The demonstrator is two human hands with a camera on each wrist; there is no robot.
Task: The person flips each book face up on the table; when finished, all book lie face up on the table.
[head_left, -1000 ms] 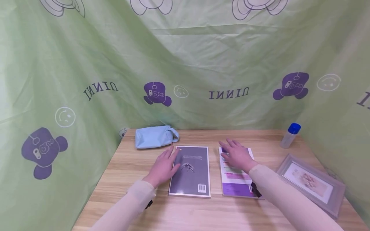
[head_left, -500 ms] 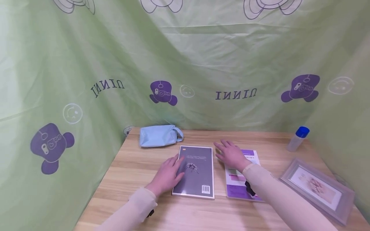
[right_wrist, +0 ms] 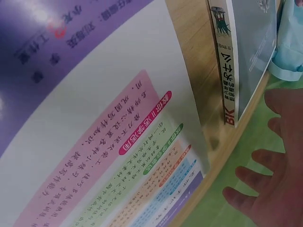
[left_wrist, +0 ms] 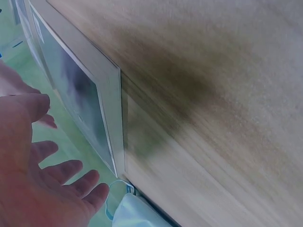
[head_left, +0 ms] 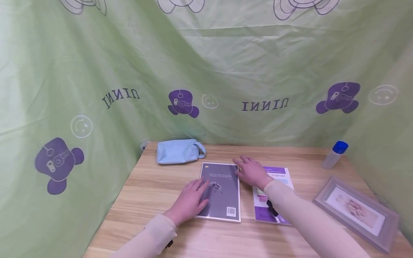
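Observation:
A dark grey book (head_left: 221, 197) with a white border, a spider-like picture and a barcode lies flat on the table. Over its left edge hovers my left hand (head_left: 188, 200), fingers spread; the left wrist view shows no grip on the book. My right hand (head_left: 252, 172) is between the two books, its fingertips by the grey book's upper right edge. Whether they touch is unclear. Beneath the right forearm lies a white and purple book (head_left: 270, 213), partly hidden. In the right wrist view the grey book's lettered spine (right_wrist: 225, 61) faces the loosely bent fingers.
Behind the books, a light blue pouch (head_left: 179, 152) with a loop lies at the back left. A clear bottle with a blue cap (head_left: 335, 154) stands at the back right. A grey picture frame (head_left: 358, 213) lies at the right. Green printed cloth (head_left: 219, 61) surrounds the table (head_left: 142, 208).
My right hand has moved left from above the white and purple book to the grey book's side. My left hand has come slightly nearer the front. The head view has shifted a little.

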